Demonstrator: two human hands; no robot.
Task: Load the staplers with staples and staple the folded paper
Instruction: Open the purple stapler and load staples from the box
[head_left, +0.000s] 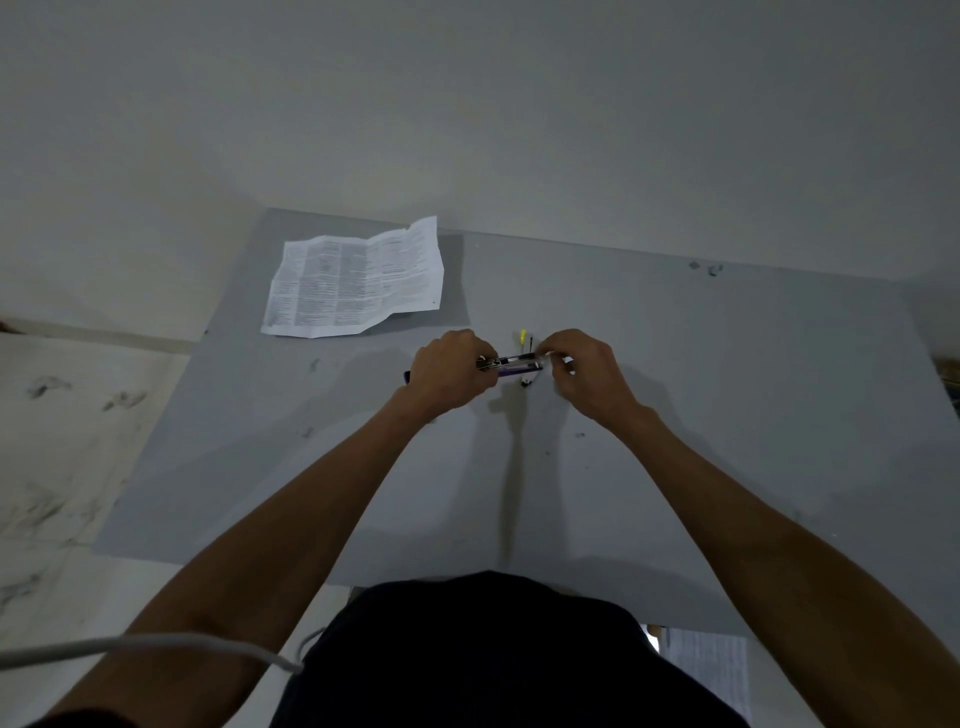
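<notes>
A: Head camera: where is the stapler (511, 364)?
B: Over the middle of the grey table (727, 389), between both hands. The left hand (447, 371) grips its left end, fingers curled round it.
A: And the right hand (584, 371)?
B: Its fingertips pinch the right end. The creased paper (356, 280) lies well apart, far left.

You had open table (753, 441) toward its right and near edges; the creased paper (356, 280) lay across its far-left corner
</notes>
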